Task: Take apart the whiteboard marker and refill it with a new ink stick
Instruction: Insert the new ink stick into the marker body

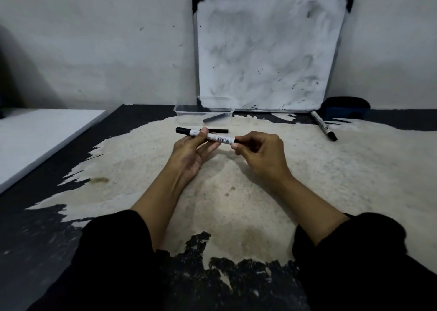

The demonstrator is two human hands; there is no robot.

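A white whiteboard marker (221, 139) with a black cap at its left end lies level above the table, held between both hands. My left hand (191, 152) grips the barrel from below, thumb on top. My right hand (260, 153) pinches the marker's black right end with its fingertips. Just behind the marker a thin black stick (218, 130) lies flat on the table. A grey stick (214, 118) rests across the front rim of a clear plastic tub (182, 111).
A smudged whiteboard (267, 52) leans on the wall at the back. A second marker (324, 126) lies at the right, with a blue and black eraser (344, 108) behind it. A white panel (35, 135) sits at the left. The tabletop (236, 192) is worn, pale with black patches.
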